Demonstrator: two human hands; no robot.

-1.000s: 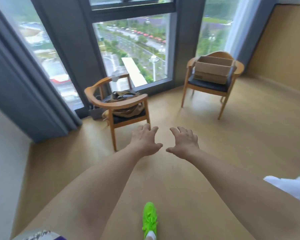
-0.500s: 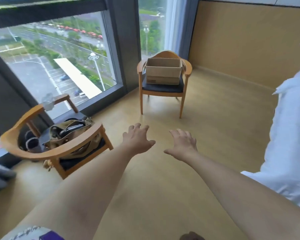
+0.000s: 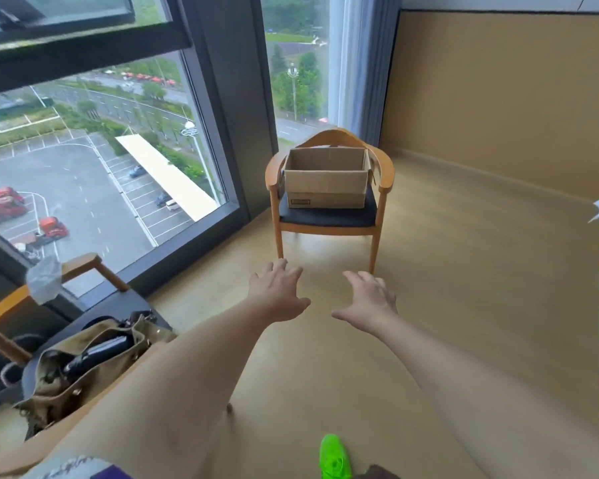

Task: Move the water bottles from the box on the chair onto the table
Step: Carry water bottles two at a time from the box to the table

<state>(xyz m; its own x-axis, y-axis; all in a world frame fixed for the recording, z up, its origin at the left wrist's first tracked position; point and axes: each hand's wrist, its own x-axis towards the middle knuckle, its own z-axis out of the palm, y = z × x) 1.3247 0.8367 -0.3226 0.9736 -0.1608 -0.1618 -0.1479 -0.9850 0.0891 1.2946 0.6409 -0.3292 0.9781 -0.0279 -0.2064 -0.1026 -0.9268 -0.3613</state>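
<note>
Bottles are hidden inside the cardboard box (image 3: pixel 325 179) on the chair (image 3: pixel 329 216), well apart at twelve o'clock from both my hands. My left hand (image 3: pixel 277 295) and right hand (image 3: pixel 369 302) reach forward, fingers spread, holding nothing, about equally near. The box's long side runs nine-to-three.

Sitting squarely on the dark seat cushion of a wooden armchair (image 3: pixel 329 216): an open brown cardboard box (image 3: pixel 326 183), flaps folded down, yellow label showing low on its front; contents hidden from view.
</note>
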